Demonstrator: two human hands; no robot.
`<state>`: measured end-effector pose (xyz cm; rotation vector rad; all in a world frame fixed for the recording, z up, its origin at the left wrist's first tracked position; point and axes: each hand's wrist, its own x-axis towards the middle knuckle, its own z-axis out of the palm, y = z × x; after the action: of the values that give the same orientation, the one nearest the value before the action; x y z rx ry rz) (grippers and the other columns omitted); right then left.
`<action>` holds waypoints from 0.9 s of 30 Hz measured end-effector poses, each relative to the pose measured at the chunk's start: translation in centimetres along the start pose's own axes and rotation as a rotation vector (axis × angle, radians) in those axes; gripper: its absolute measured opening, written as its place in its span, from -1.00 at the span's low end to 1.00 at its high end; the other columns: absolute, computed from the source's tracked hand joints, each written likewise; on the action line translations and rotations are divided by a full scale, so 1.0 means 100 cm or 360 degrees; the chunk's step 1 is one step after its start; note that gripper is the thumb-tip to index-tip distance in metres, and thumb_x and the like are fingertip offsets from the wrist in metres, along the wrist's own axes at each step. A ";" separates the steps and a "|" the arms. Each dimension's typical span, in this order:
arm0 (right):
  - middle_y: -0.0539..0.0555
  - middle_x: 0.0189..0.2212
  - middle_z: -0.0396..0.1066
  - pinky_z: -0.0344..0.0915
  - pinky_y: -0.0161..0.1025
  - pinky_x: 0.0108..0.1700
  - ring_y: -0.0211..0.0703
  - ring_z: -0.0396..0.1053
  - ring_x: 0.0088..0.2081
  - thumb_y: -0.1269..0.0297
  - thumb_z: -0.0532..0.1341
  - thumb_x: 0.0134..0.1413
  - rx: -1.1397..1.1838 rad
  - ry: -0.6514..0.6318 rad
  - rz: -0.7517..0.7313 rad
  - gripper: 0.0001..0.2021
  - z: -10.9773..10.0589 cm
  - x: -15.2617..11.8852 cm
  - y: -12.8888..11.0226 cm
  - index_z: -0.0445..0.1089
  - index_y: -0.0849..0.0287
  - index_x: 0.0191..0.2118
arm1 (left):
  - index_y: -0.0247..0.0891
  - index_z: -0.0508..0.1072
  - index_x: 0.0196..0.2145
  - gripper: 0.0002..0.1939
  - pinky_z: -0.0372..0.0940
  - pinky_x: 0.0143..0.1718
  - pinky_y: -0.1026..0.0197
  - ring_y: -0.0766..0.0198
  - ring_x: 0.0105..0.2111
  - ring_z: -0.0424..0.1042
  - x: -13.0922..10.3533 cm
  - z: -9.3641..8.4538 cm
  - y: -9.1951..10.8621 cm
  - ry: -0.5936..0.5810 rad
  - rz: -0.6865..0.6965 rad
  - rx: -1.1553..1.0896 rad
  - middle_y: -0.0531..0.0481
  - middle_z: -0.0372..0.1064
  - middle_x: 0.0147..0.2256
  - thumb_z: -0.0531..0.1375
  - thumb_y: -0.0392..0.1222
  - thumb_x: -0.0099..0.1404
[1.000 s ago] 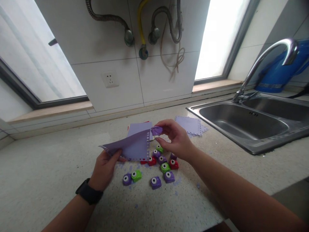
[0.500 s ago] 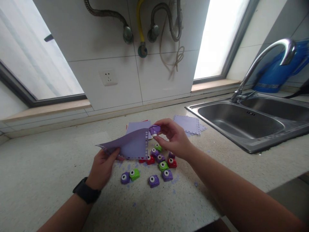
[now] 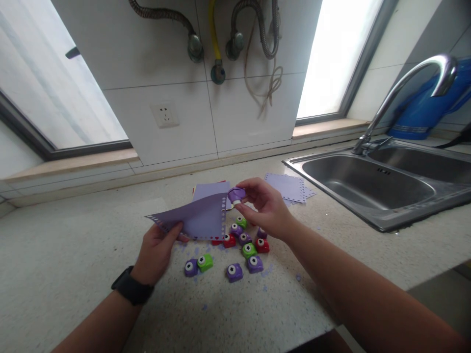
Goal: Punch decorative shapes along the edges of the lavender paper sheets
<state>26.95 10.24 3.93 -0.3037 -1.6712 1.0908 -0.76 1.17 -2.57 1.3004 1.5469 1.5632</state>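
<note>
Two basins (image 3: 364,184) lie apart from the right hand (image 3: 270,208) pinching a punch (image 3: 236,194).

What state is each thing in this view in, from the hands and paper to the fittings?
Left hand: grip closed on held sheet.
Right hand: grip closed on purple punch.
Held sheet: raised, bent, edges partly punched.
Purple punch: at sheet's corner; pressed or not, cannot tell.
Loose punches: lying on counter.
Sheets by sink: overlapping, edges punched.
Faucet: no water visible.
Wall socket: nothing plugged in.
</note>
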 end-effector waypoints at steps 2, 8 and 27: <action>0.05 -0.24 0.48 0.45 -0.22 -0.16 -0.24 0.45 -0.27 0.39 0.42 0.05 -0.0004 -0.0001 0.0004 -0.64 0.000 0.000 0.000 0.39 0.13 -0.02 | -0.29 0.48 -0.19 -0.69 0.41 -0.32 0.12 0.18 -0.48 0.52 0.000 0.000 0.000 0.0003 0.0011 0.0018 0.02 0.54 -0.45 0.34 -0.01 0.26; 0.06 -0.22 0.48 0.45 -0.21 -0.16 -0.25 0.45 -0.28 0.36 0.42 0.06 -0.0010 0.0002 0.0025 -0.63 0.000 0.000 0.002 0.39 0.13 -0.02 | -0.29 0.47 -0.19 -0.70 0.40 -0.31 0.11 0.18 -0.49 0.49 -0.001 0.000 0.003 -0.0009 0.0033 0.0065 0.03 0.52 -0.50 0.33 -0.01 0.27; -0.04 -0.36 0.34 0.39 -0.22 -0.24 -0.28 0.34 -0.37 0.38 0.42 0.02 0.0001 -0.0105 0.0151 -0.62 0.002 -0.001 0.002 0.39 0.15 -0.02 | -0.24 0.51 -0.32 -0.79 0.41 -0.31 0.11 0.12 -0.47 0.51 -0.004 0.002 0.017 -0.0038 0.0124 0.0298 0.02 0.51 -0.55 0.28 -0.03 0.28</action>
<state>26.71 10.20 3.71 -0.3529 -1.7295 1.1826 -0.03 0.58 -1.10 1.4918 1.6786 1.4714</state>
